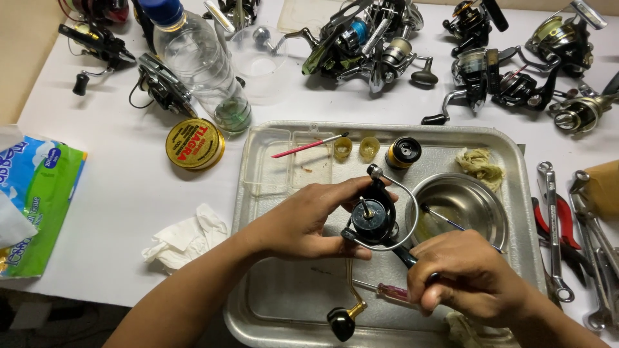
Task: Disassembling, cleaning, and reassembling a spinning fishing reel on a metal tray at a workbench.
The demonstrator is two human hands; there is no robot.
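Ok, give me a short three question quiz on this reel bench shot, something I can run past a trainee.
1. True or false: the left hand is wrapped around the body of the black spinning reel over the metal tray.
2. Which thing lies inside the round steel bowl? A) a thin brush B) a wrench C) a bottle cap
3. Fill in: the round gold tin sits on the table just ____ the tray.

Key: 1 true. 2 A, the thin brush rests in the bowl. 3 outside, off the tray's left far corner, next to the clear plastic bottle.
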